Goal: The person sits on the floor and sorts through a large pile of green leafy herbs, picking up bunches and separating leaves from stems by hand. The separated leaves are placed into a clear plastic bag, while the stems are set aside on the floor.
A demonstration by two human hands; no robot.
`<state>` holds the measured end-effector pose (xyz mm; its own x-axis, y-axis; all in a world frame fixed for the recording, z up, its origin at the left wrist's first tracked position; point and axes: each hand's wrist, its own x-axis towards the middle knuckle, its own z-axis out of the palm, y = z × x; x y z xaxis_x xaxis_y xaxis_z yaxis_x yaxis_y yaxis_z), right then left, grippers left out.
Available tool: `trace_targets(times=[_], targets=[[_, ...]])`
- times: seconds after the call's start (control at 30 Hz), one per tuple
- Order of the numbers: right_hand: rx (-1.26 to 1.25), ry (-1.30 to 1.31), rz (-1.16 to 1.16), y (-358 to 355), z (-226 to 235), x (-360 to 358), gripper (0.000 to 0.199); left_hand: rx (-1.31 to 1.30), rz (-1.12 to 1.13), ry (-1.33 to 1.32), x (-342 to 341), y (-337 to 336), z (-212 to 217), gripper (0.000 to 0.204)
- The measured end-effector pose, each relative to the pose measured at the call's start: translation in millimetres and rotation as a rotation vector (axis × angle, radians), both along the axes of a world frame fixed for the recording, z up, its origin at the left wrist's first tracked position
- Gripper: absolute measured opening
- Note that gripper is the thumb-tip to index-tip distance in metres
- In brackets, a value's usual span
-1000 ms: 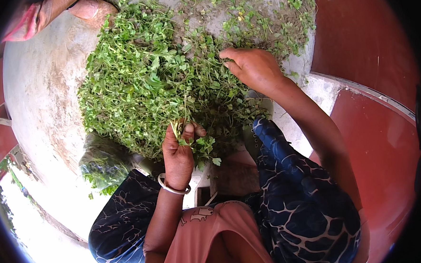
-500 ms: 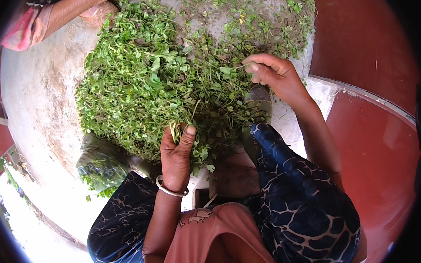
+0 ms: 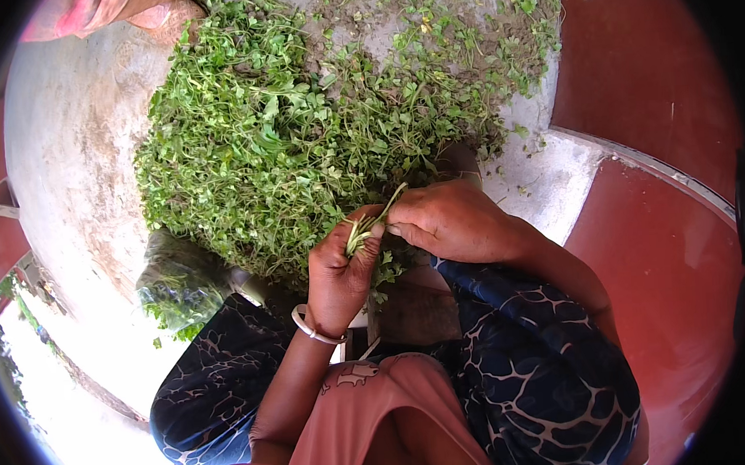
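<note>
L hand (image 3: 341, 272) fist closed on small bunch of stems (image 3: 362, 230), frame center; R hand (image 3: 452, 221) pinching a stem into it. Big greens pile (image 3: 275, 145) upper center looks mostly unsorted.

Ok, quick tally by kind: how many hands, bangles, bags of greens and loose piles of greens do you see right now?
Hands: 2, the left hand and the right hand, both on a small bunch of stems
Bangles: 1, white bangle on the left wrist
Clear bags of greens: 1, bag
Loose piles of greens: 1, pile
Total: 5
</note>
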<state>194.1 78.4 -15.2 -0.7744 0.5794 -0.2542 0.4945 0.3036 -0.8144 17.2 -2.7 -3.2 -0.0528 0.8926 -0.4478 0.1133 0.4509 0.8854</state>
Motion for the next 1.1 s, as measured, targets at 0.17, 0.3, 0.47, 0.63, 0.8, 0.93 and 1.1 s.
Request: trace_targets(times=[0.17,0.3,0.47,0.63,0.8,0.93,1.1], targets=[[0.023,-0.026,-0.032,0.9,2.4,1.3,0.015,0.045,-0.16,0.186,-1.8,-3.4,-7.3,0.024],[0.005,-0.041,-0.013,-4.6,-1.1,0.0,0.015,0.094,-0.231,0.3,-2.9,-6.3,-8.8,0.025],[-0.024,-0.048,-0.025,-3.9,0.0,-3.8,0.017,0.055,-0.189,0.263,-4.1,-5.9,-6.6,0.017],[-0.138,0.015,0.015,-4.6,-5.1,-2.2,0.016,-0.161,0.181,-0.153,-7.2,-9.4,-13.3,0.002],[-0.189,0.036,0.061,0.3,-0.2,-5.3,0.012,-0.31,0.41,-0.531,-5.0,-3.9,2.3,0.006],[-0.116,-0.043,0.149,1.4,1.7,-5.0,0.01,-0.328,0.532,-0.554,-11.2,-6.4,-4.0,0.007],[-0.065,-0.101,0.051,-3.8,-2.4,1.8,0.014,-0.325,0.603,-0.581,-28.2,-0.2,-1.6,0.012]])
